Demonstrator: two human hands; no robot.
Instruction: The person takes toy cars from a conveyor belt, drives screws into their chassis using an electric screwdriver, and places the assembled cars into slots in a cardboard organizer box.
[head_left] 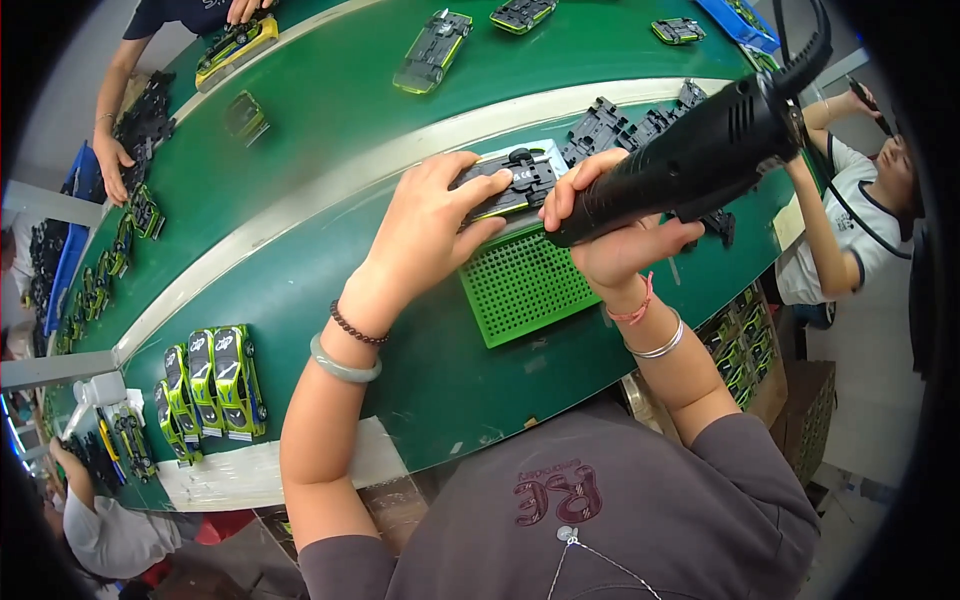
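My left hand (420,220) holds a toy car (528,186) steady, its black chassis facing up, with the fingers over its far side and the thumb near its close edge. The car rests on a pale blue-white holder (556,152). In my right hand (625,245) is a black electric screwdriver (690,150), gripped round its lower body and slanting over the car's right end. The hand hides the tool's tip, so I cannot tell whether it touches the car. Just below the car lies a green perforated basket (530,290).
Loose black chassis (600,128) lie beyond the screwdriver. Green toy cars (215,375) stand in a row at the left. More cars (435,50) sit on the belt (330,110) across the far side. A co-worker's hand (113,165) is at far left; another person (845,210) is at right.
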